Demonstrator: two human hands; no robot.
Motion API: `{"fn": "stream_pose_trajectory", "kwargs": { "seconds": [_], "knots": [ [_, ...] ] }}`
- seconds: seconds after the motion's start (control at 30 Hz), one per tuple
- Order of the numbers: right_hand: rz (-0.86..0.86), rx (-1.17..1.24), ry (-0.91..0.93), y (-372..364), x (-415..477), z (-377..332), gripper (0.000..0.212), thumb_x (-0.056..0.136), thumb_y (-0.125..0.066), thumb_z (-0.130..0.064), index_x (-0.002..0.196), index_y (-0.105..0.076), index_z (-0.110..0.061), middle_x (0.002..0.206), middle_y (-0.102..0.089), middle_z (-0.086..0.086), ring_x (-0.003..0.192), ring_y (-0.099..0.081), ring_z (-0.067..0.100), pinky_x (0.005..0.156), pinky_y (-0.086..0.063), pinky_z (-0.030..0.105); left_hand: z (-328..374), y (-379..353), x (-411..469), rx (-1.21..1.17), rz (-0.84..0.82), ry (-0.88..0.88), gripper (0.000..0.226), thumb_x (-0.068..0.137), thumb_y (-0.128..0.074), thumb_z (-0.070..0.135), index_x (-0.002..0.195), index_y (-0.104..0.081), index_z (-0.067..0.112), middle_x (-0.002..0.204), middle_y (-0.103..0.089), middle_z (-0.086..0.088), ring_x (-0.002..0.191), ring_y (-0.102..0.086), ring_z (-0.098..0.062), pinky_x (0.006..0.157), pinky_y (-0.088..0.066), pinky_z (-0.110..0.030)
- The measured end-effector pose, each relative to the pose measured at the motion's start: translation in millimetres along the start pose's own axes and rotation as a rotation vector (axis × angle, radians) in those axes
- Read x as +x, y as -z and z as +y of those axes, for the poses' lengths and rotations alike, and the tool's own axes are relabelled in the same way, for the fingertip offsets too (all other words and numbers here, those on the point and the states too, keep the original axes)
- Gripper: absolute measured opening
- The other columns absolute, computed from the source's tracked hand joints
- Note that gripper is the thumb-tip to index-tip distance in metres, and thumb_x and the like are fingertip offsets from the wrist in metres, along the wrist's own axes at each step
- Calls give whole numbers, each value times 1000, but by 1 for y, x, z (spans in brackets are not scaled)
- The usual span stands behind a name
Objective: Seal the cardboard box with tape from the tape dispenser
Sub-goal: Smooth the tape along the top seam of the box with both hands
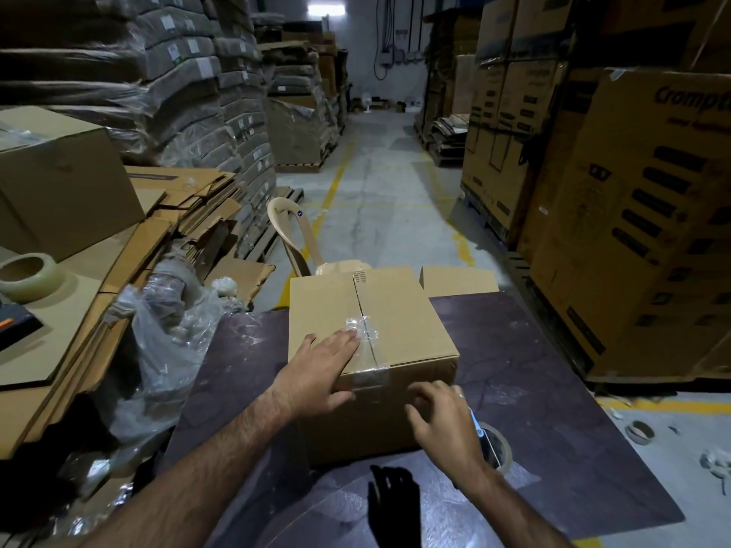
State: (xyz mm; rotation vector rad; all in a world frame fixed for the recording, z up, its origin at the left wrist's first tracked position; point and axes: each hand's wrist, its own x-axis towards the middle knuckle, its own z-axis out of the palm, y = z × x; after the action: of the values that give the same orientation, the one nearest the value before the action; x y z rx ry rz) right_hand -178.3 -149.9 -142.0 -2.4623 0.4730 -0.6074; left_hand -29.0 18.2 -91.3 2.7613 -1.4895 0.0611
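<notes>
Warehouse aisle, cartons stacked on both sides. On the dark desk (553, 369) stands the box (379, 342), flaps closed, clear tape (366, 330) along its top seam and over the near edge. Left hand (320, 369) lies flat and released on the box top, fingers on the tape. Right hand (447, 425) hovers near the box's near right side, fingers loosely curled, grasping nothing. Just right of it lies the dispenser (494, 448), partly hidden.
</notes>
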Motion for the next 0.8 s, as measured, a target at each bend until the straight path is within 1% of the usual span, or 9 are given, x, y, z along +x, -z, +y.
{"fn": "stream_pose_trajectory", "kwargs": {
  "seconds": [0.1,0.17,0.27,0.3,0.37,0.47,0.53,0.67,0.8],
  "knots": [
    [68,17,45,-3,1,-6,18,78,-71,-19,96,-70,-18,85,-66,-3,85,-55,21,74,-45,28,1,-1,0,9,10,5,91,85,-59,50,152,-7,18,162,-8,-2,148,-7,-18,119,-7,-47],
    [154,17,135,0,8,-13,15,78,-71,-22,92,-69,-18,84,-66,-3,81,-53,20,71,-49,34,3,-1,-1,19,13,10,92,84,-60,50,152,-7,18,162,-8,-3,148,-7,-18,119,-8,-47],
    [210,-41,253,5,29,-26,21,79,-69,-29,97,-67,-19,92,-64,-1,88,-52,19,74,-44,33,4,-1,-1,46,0,14,96,83,-62,51,152,-5,17,162,-6,-4,148,-6,-19,119,-9,-46],
    [197,-63,290,6,37,-29,25,80,-67,-33,100,-66,-19,97,-64,-2,93,-52,18,76,-41,33,4,-1,-1,50,-10,16,99,81,-64,51,152,-4,16,162,-5,-4,148,-4,-19,120,-8,-46],
    [97,-121,374,4,50,-33,33,83,-56,-40,108,-64,-19,110,-64,-1,105,-53,18,85,-41,34,4,0,-1,57,-31,41,107,79,-67,52,152,2,14,162,2,-5,148,0,-20,120,-8,-47],
    [-75,-262,473,-5,58,-34,49,87,-36,-45,119,-59,-16,128,-60,2,119,-51,21,94,-42,40,6,3,-3,94,-65,153,112,77,-67,57,152,5,15,162,7,-4,148,5,-20,115,-8,-60],
    [-110,-345,502,-11,56,-30,50,88,-34,-45,124,-55,-18,134,-56,2,122,-51,21,94,-42,42,8,1,-5,76,-76,233,112,76,-66,58,152,4,16,162,7,-1,148,6,-19,113,-9,-65],
    [-42,-323,545,-16,50,-21,38,86,-49,-35,119,-60,-20,126,-63,0,112,-58,21,89,-47,41,9,0,-6,51,-78,289,115,73,-69,58,152,3,15,162,6,-2,148,5,-20,113,-17,-63],
    [22,-292,602,-15,60,-22,40,84,-46,-47,106,-68,-22,114,-70,-3,95,-64,21,78,-50,40,5,1,-7,85,-103,259,114,75,-70,54,151,3,14,162,7,-2,148,5,-19,112,-22,-61]
  ]
}}
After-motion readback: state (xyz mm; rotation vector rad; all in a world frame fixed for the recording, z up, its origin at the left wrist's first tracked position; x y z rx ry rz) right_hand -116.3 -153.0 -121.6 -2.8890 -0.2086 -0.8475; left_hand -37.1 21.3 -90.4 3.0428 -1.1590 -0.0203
